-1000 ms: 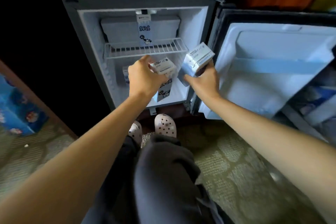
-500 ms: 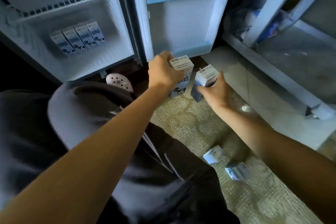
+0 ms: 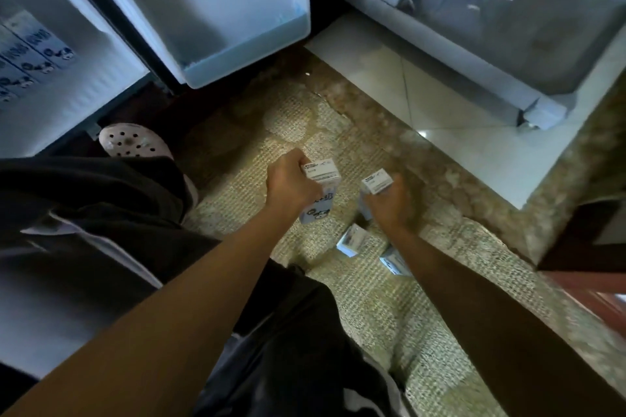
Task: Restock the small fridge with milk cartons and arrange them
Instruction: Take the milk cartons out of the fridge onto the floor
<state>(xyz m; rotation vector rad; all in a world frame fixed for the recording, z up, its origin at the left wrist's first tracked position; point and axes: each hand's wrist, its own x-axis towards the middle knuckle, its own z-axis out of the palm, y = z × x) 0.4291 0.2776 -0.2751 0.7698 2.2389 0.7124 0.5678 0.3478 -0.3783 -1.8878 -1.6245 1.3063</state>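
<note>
Left grip [image 3: 291,184] wraps one milk carton [image 3: 321,173], right grip [image 3: 389,203] a second carton [image 3: 376,181], both over the rug [image 3: 372,315] (two spare cartons [image 3: 350,240] lie there). Probably light, stiff but crushable: hold flat sides mid-body.

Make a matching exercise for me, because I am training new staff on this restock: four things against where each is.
Things: 1 row of cartons; 2 lying cartons; 3 raised cartons; 4 shoe.
Places: A one each in left hand and right hand; B at the foot of the fridge; C inside the fridge; D on the carpet.
Pairs: 1-C, 2-D, 3-A, 4-B.
</note>
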